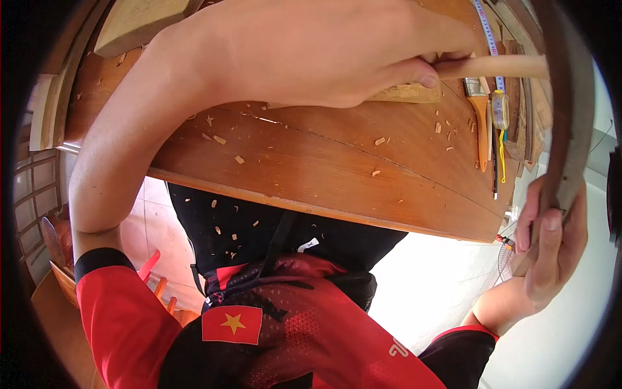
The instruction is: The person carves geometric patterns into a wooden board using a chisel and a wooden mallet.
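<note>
My left hand (363, 58) is closed around the pale round wooden handle of a chisel (499, 67); its blade is hidden beneath the hand. Under that hand lies a carved wood piece (411, 94), only its near edge showing. At the far right, my right hand (554, 243) grips the lower end of a long brown wooden bar (570, 129), used upright like a mallet. The bar's flat side is right at the butt of the chisel handle in this view.
Wood chips (380, 141) are scattered on the brown wooden table (311, 162) and on the black apron (223, 223). A paintbrush (479, 123), a tape measure (500, 109) and a black pencil (495, 175) lie at right. A thick wood block (142, 23) sits at upper left.
</note>
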`<state>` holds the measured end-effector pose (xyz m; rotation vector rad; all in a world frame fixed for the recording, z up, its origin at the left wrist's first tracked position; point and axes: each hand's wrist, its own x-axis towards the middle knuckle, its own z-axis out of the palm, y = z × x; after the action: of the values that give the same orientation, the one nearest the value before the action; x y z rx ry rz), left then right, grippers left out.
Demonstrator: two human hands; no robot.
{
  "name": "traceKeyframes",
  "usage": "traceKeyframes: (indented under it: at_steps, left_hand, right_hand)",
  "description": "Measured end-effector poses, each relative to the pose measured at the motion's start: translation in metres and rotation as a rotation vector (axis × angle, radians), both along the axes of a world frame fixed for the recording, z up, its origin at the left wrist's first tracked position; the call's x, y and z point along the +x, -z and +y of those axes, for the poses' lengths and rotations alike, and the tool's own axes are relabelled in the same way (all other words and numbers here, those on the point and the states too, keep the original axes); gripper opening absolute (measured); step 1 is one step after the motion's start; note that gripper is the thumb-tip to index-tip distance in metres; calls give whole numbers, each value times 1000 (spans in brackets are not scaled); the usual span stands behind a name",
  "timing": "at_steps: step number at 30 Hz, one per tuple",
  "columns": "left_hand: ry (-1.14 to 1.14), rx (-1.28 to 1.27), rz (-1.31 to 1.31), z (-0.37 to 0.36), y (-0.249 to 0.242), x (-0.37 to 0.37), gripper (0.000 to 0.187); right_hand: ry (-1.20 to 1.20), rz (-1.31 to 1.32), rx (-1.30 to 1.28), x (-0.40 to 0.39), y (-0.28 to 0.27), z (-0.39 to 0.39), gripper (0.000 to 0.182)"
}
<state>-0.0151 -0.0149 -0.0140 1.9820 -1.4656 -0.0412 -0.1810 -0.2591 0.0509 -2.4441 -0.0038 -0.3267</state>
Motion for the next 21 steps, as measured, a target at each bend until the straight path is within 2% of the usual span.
traceKeyframes:
  at_steps: [4,7,9,13,15,18,21]
  left_hand:
    - [63,-27,82,1,4,7,21]
    - [39,-115,-51,-2,15,7,22]
    - [-2,-81,-77,-2,13,3,23]
    - [103,40,189,4,-12,13,24]
    - [100,29,165,3,-10,13,24]
    - [-42,-23,-91,-2,3,-4,23]
    - [-25,-68,-166,-3,8,-2,23]
  right_hand:
    - [55,-110,66,3,2,14,55]
    - [65,-30,44,0,-5,10,54]
    - [55,-44,42,4,-3,14,54]
    - [31,4,-2,7,-4,6,53]
    - [4,-46,50,10,-4,3,55]
    - [50,44,-1,12,-3,3,52]
    - [75,19,63,14,4,5,53]
